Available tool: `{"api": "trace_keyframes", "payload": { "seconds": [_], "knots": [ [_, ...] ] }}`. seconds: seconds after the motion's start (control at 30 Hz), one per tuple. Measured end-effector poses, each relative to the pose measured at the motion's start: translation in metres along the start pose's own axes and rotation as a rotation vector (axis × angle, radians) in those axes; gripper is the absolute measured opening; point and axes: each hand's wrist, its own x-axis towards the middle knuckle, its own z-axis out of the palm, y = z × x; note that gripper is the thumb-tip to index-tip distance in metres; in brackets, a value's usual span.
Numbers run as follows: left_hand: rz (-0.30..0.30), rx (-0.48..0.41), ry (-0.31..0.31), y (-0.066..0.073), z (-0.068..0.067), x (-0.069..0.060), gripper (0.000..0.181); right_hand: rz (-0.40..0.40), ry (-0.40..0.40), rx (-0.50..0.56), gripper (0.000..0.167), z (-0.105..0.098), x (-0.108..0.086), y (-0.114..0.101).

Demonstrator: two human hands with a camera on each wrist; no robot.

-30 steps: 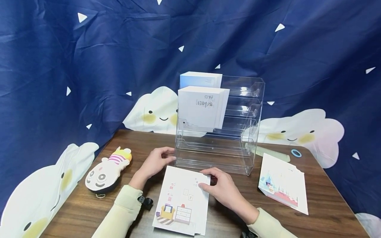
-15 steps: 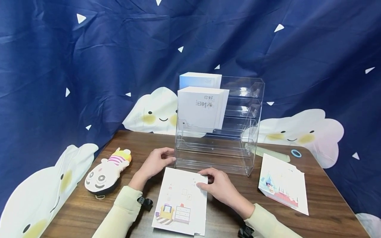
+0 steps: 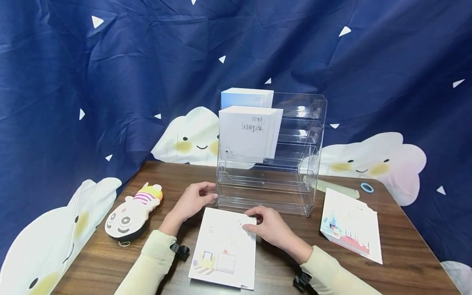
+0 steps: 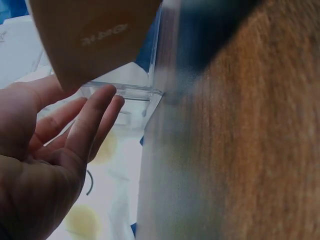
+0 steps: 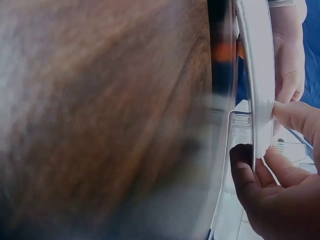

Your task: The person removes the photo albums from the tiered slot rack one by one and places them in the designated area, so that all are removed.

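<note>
Dark blue cloth (image 3: pixel 147 61) hangs across the back, with smiling white clouds and little white triangles on it. In front is a brown table (image 3: pixel 402 246). A clear plastic rack (image 3: pixel 306 133) stands near the back of the table. Two arms in pale yellow sleeves (image 3: pixel 151 256) reach in from the near side, a bit bent inward.

The picture book (image 3: pixel 223 246) is just in front of the rack, between the hands. It shows a yellow chair and some drawers. I can't tell if its bottom end touches the table. Another book (image 3: pixel 352 225) lies tilted on the right, with a blue tent on it. A white book (image 3: pixel 245 131) stands up on the left side of the rack, and a blue-fronted book (image 3: pixel 243 98) pokes up behind it.

A stuffed toy (image 3: pixel 129 219) with a big round head lies on the left. The right hand (image 3: pixel 271 225) pinches the top right corner of the picture book, thumb on the picture side and bent fingers behind. The left hand (image 3: pixel 193 200) is by the rack's front left corner. Its long fingers reach out loosely, with the thumb apart; I can't tell if they touch the plastic.

Behind the tent book are a pale green comb (image 3: pixel 339 190) and a small blue ring (image 3: pixel 366 187).
</note>
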Motion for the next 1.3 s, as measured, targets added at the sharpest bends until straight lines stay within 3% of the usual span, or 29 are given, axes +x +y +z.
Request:
{"api": "trace_keyframes", "payload": {
  "seconds": [0.73, 1.3],
  "knots": [
    [0.014, -0.013, -0.015, -0.0037, -0.0011, 0.0007, 0.044, 0.045, -0.052, 0.035, 0.034, 0.0023, 0.0045, 0.0048],
    [0.008, -0.019, -0.019, -0.0056, -0.0021, 0.0014, 0.045, 0.046, -0.013, -0.025, 0.040, 0.0051, 0.0016, 0.0014]
  ]
}}
